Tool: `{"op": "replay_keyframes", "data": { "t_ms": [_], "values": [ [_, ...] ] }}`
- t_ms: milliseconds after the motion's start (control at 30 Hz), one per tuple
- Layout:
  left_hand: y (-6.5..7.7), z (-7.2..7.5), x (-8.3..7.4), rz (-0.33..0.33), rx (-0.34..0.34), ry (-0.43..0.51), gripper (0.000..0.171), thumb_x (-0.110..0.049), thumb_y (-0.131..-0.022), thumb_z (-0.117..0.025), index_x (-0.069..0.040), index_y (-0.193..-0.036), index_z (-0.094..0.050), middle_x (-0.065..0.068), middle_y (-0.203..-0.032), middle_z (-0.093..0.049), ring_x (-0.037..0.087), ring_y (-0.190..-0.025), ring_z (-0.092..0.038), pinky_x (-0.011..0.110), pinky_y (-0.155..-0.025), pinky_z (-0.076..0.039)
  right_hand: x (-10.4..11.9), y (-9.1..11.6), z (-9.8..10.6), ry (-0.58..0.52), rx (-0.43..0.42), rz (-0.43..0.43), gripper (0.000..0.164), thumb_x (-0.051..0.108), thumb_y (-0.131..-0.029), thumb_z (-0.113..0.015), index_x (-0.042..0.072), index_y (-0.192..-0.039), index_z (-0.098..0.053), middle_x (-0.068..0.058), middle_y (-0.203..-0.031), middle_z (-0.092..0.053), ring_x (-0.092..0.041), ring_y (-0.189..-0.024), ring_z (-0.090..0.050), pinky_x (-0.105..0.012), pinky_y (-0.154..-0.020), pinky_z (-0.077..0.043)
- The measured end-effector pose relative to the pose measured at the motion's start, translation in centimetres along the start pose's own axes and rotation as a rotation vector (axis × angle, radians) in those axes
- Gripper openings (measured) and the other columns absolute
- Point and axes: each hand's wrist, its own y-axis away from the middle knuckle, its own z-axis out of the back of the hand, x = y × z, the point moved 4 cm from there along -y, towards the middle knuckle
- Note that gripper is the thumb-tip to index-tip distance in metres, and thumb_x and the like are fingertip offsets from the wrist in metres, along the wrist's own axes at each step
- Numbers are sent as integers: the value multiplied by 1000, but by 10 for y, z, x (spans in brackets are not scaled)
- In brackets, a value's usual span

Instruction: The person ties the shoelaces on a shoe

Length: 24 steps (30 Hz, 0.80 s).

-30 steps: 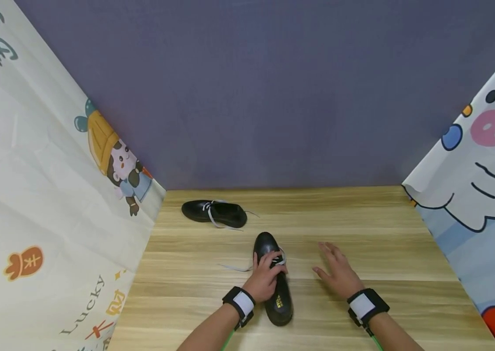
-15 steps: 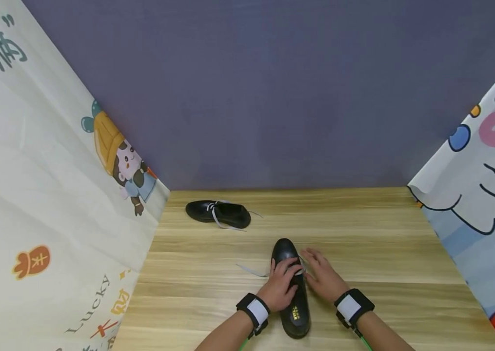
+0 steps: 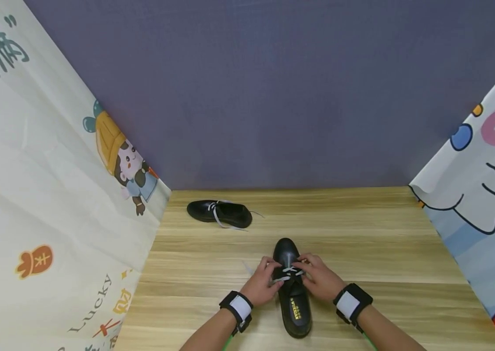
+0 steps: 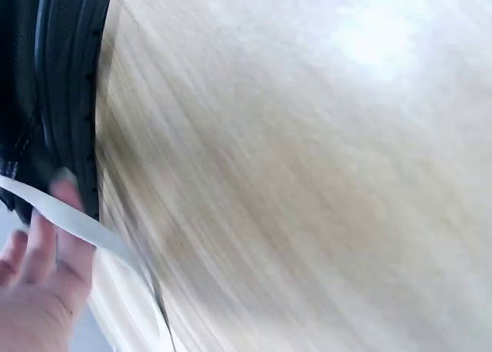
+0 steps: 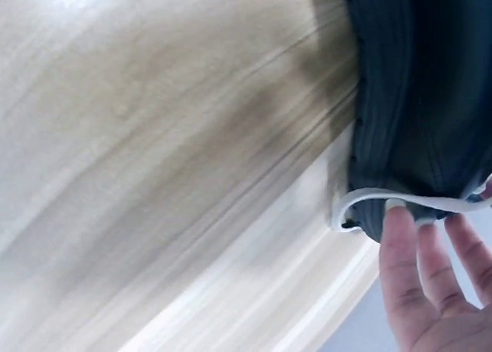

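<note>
A black lace-up shoe lies at the front middle, toe away from me, with white laces over its tongue. On its left side, my left hand has curled fingers and thumb around one lace end. The left wrist view shows this white lace running across the fingers beside the shoe's sole. My right hand is at the shoe's right side, index finger by the crossed laces, the other lace between fingers and thumb. In the right wrist view that lace crosses the fingertips and loops beyond them.
A second black shoe lies on its own farther back to the left, laces loose. Both shoes are on a wood-grain surface. A dark grey-blue panel stands behind it, with printed cloths at the left and right sides.
My left hand has moved off the shoe's top to its left side. The right hand has come in from the right to the laces. In the head view the shoe has shifted right.
</note>
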Motion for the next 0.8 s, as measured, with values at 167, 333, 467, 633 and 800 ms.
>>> {"op": "replay_keyframes", "data": {
  "t_ms": [167,333,467,633,800],
  "values": [
    [-3,-1,2,-13,24,25,34,-19,-97,-67,-11,-128,-57,3,-109,-51,2,-81,-51,15,-69,-45,6,-4,4,7,8,34,28,24,-93,-73,12,-118,-70,1,-114,-51,-18,-103,-51,-37,-83,-50],
    [-11,0,-4,-62,22,5,21,-16,-99,-64,-12,-120,-63,0,-109,-60,6,-96,-60,19,-81,-50,10,-7,2,-53,16,115,28,28,-91,-75,16,-116,-72,5,-107,-45,-10,-93,-46,-28,-75,-45],
    [-16,5,-8,-77,-20,-28,9,-12,-99,-62,-13,-106,-68,-2,-101,-64,7,-91,-61,21,-81,-50,8,-7,0,-141,-10,164,22,22,-89,-77,15,-110,-74,5,-105,-45,-5,-90,-47,-23,-73,-47],
    [-21,12,-9,-76,-41,-41,7,-12,-97,-62,-13,-98,-70,-4,-95,-66,5,-85,-60,20,-78,-49,6,-9,0,-219,-40,199,14,12,-88,-76,13,-102,-73,5,-101,-49,-5,-89,-53,-24,-73,-50],
    [-24,14,-8,-68,-35,-25,6,-11,-93,-64,-12,-94,-70,-5,-88,-65,2,-78,-56,15,-72,-46,5,-11,4,-287,-27,163,13,9,-88,-75,12,-100,-71,5,-96,-55,-5,-84,-55,-24,-70,-51]
  ]
}}
